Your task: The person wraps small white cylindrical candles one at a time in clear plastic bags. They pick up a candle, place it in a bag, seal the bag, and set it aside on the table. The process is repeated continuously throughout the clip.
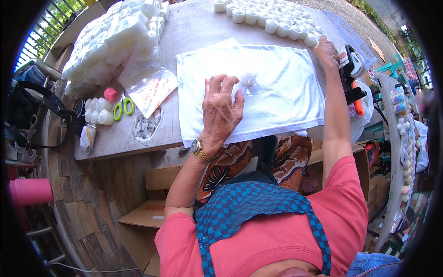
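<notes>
A white cloth is spread over the table in front of me. My left hand hovers or rests over its middle, fingers bent and apart, with nothing seen in them. Just beyond its fingertips a small white piece in clear wrap lies on the cloth. My right hand reaches past the cloth's far right corner. Its fingers bend round the side of a small white candle-like cylinder, the end one of a large group of white cylinders; part of the grip is hidden.
A big stack of wrapped white cylinders stands at the far left. Nearer are a plastic bag, green-handled scissors, a pink lump and a small wrapped pack. A black tape dispenser stands beside my right forearm.
</notes>
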The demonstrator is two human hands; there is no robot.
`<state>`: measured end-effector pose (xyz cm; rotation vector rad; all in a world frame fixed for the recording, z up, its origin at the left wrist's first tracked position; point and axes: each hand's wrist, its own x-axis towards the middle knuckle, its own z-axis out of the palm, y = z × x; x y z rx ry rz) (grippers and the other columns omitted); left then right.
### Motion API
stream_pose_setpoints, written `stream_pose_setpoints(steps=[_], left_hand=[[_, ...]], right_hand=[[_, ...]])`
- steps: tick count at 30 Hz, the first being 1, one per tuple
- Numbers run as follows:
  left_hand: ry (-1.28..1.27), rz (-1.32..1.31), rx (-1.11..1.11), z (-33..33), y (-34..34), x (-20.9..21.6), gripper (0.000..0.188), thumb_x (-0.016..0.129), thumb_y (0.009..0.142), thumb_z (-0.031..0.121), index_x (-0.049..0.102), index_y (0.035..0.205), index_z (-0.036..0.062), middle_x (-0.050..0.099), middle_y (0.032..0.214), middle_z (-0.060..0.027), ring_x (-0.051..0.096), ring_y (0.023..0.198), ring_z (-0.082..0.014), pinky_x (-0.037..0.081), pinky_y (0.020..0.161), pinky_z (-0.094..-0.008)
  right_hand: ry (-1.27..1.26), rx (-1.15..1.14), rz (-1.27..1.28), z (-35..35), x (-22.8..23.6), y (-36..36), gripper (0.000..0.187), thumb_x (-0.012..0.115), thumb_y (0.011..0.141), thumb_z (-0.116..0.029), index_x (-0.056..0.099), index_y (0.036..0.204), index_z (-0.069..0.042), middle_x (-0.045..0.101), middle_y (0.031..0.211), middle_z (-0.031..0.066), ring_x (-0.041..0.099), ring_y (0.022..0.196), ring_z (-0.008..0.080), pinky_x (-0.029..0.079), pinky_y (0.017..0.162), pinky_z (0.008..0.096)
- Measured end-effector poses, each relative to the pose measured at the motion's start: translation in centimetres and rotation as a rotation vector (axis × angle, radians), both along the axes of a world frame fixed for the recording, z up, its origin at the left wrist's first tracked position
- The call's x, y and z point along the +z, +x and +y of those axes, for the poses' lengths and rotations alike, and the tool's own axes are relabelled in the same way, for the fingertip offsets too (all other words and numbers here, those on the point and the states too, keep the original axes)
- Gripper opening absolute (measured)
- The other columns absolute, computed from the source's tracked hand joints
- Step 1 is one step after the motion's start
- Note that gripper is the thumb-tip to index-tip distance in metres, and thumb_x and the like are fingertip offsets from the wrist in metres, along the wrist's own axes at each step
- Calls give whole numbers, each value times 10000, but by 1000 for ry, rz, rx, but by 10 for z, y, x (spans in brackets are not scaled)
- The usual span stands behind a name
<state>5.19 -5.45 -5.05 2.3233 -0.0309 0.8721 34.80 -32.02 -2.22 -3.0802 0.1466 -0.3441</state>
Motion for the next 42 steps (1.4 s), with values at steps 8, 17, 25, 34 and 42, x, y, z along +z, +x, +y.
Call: stream_pose_setpoints(steps=[8,17,25,34,42], left_hand=[[-43,-34,25,5,0,-6,212,651,829,43,625,1037,10,597,1021,-128,590,581,-143,519,555,-292],[-1,-104,135,-1,0,-10,166,618,799,89,599,955,37,586,934,-147,596,940,-330,347,1031,-618],[39,-62,186,-10,9,-19,278,617,796,81,558,1045,-28,578,991,-165,569,1021,-315,355,1065,-575],[-95,9,176,-6,3,-9,215,603,831,109,567,1009,-8,605,923,-172,613,911,-347,362,1038,-569],[-229,-182,201,-3,8,-10,29,563,878,75,567,883,47,602,814,-139,623,796,-341,397,962,-574]], right_hand=[[977,814,141,87,29,-226,408,781,773,-87,555,1108,-35,644,937,111,635,748,156,533,688,246],[804,973,-101,118,-7,-247,350,693,747,105,602,1063,-16,581,1122,123,628,928,217,557,705,307],[591,908,-330,137,-24,-239,276,751,789,-47,591,1014,-63,573,1114,121,577,1044,275,498,822,407],[512,1031,-340,136,-9,-234,238,708,828,-66,574,1024,-86,544,1315,158,517,1239,341,436,1016,448],[595,1053,-355,145,-10,-234,352,754,762,-34,636,1093,-65,635,1124,115,559,1141,305,424,988,421]])
